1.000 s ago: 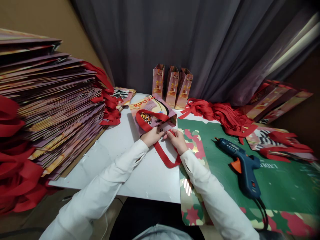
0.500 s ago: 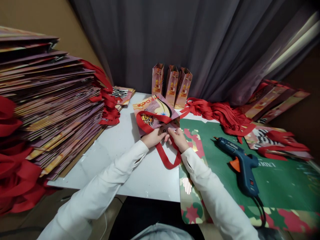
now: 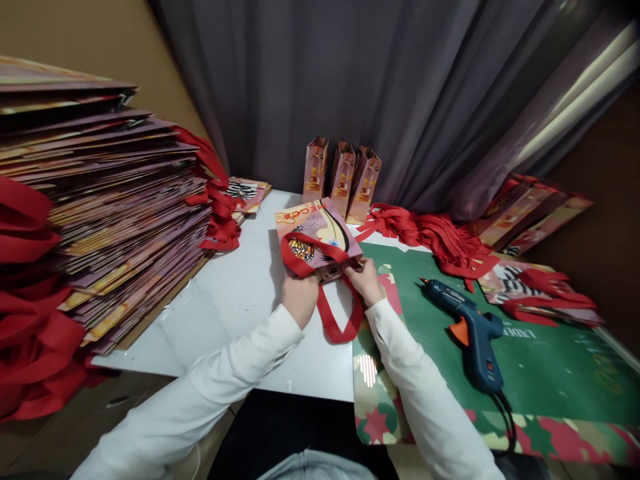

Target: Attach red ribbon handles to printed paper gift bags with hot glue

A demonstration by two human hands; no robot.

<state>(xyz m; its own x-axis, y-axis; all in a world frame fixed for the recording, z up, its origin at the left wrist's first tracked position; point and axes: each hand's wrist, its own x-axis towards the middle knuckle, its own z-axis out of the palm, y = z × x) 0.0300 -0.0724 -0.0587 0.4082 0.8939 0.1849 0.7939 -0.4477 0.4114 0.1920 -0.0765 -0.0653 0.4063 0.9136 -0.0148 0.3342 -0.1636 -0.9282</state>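
Observation:
A printed paper gift bag [image 3: 317,223] with MECCA lettering and a butterfly lies at the middle, its mouth toward me. One red ribbon handle [image 3: 316,241] arches over its printed face, and the other ribbon handle [image 3: 341,333] loops down toward me. At the left corner of the mouth is my left hand [image 3: 300,300], closed, its fingertips hidden from view. My right hand [image 3: 366,280] pinches the right corner of the mouth, thumb on top. The inside of the bag is mostly hidden.
Stacked flat bags [image 3: 135,220] rise at the left, with red ribbons [image 3: 30,320] beside them. Three standing bags [image 3: 341,177] are at the back. More ribbons [image 3: 440,237], a blue glue gun [image 3: 470,327] and finished bags [image 3: 530,290] are at the right, partly on a green mat [image 3: 560,373].
My hands have moved apart from the middle of the bag's mouth to its two corners. The view has shifted slightly.

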